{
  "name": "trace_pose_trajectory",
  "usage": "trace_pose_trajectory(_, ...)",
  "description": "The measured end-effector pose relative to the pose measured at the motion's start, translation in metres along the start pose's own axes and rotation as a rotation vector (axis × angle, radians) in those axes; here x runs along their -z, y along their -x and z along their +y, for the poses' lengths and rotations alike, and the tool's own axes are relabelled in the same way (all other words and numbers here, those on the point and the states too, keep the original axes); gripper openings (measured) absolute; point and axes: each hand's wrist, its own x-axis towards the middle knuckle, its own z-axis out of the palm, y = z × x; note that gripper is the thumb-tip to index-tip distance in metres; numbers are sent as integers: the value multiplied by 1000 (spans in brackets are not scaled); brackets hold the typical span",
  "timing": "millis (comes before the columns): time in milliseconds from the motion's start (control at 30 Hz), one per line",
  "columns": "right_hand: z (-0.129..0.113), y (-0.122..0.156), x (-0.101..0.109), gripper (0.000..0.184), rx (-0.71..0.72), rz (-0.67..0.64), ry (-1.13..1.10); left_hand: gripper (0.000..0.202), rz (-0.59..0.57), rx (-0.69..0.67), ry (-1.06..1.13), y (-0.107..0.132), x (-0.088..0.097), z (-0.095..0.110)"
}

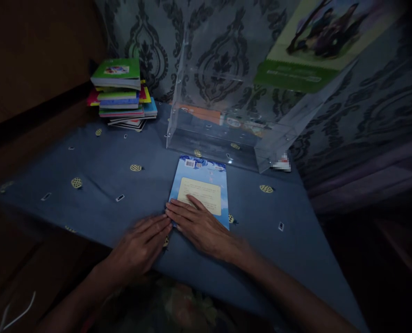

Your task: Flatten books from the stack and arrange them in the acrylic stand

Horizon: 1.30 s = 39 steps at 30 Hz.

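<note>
A blue book [221,185] lies on the table, its printed back cover with a barcode and a cream text panel facing up. My right hand [199,222] rests flat across the lower part of the cover, fingers stretched toward the left edge and thumb over the text panel. Beside the lower left corner is my left hand [141,245], its fingers extended and their tips at the book's edge, close to the right fingertips. Neither hand is closed round anything. The book's lower left corner is partly hidden by the hands.
The table has a blue patterned cloth [102,171]. A stack of several books [119,95] stands at the back left. Behind the blue book is a clear acrylic rack [213,143]. A green and cream calendar-like sheet [296,76] is at its upper right.
</note>
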Motion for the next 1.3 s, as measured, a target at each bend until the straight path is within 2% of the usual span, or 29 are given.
trace_pose_trajectory(233, 2, -4, 8, 44, -5, 0, -29, 37, 5, 5, 39, -13, 5, -7)
trace_pose_trajectory(467, 10, -7, 7, 44, -9, 30, -18, 42, -10, 1, 37, -21, 5, -14)
trace_pose_trajectory(633, 14, -10, 10, 44, 0, 20, -16, 32, 15, -24, 19, -28, 6, -17)
trace_pose_trajectory(867, 29, -19, 1, 41, -13, 67, 29, 29, 24, -21, -36, -40, 0, -24)
trace_pose_trajectory(1300, 48, -32, 12, 41, -66, 36, 12, 31, -38, -23, -77, -60, -4, -42)
